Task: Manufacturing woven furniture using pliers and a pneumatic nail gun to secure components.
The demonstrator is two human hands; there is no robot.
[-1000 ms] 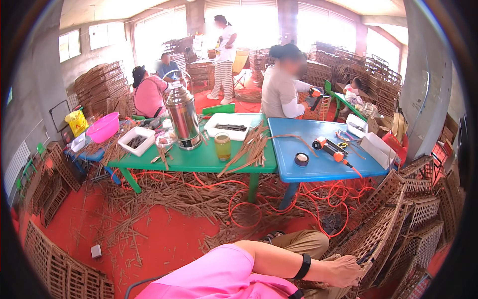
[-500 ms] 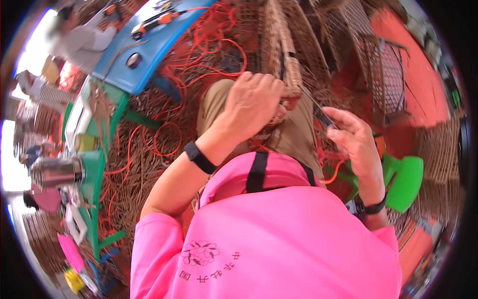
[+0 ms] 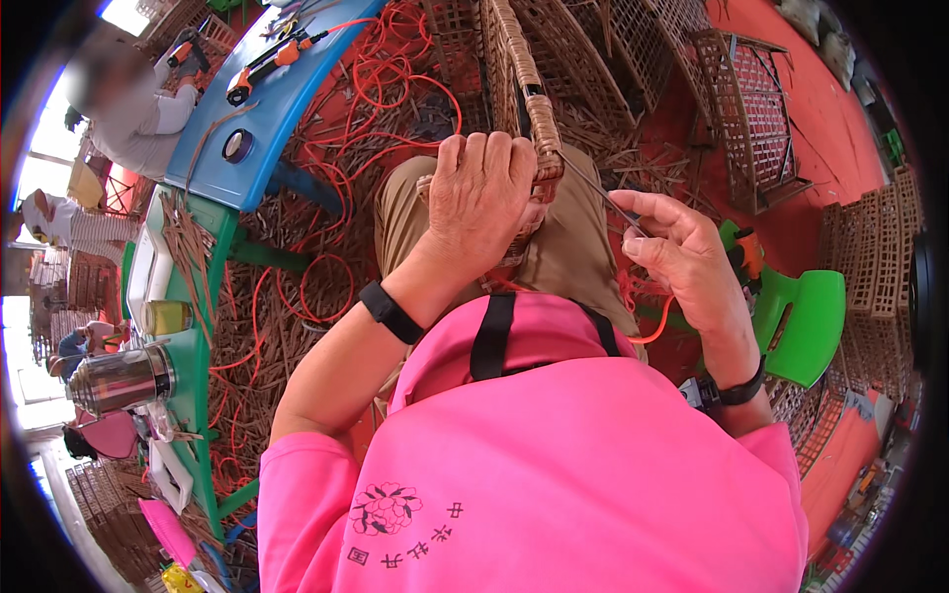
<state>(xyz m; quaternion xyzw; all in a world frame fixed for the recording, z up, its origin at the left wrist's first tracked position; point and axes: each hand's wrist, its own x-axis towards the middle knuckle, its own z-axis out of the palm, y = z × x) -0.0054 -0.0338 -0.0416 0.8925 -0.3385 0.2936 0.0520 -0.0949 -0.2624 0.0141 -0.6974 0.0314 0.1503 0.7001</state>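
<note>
Between my knees stands a brown woven wicker basket point(image 3: 539, 114), its wrapped rim running away from me. My left hand point(image 3: 481, 198) is closed over the basket's near corner, the fingers curled over the edge and partly hiding it. To the right, my right hand point(image 3: 677, 242) pinches a thin dark strand point(image 3: 593, 183) between thumb and fingers. That strand stretches up and left to the basket's corner beside my left hand. Whether it is a weaving strip or a slim tool is hard to make out.
A blue table point(image 3: 213, 163) at far left bears an orange-black power tool point(image 3: 272, 67) and a tape roll point(image 3: 237, 145). A metal flask point(image 3: 124, 379) stands by a green table. Woven frames point(image 3: 751, 119), a green chair point(image 3: 806, 326), an orange hose point(image 3: 381, 74) and scattered strips surround me. Another person sits at upper left.
My view has shifted slightly, so the surroundings sit differently in the picture. Both hands keep their holds on the basket and the strand.
</note>
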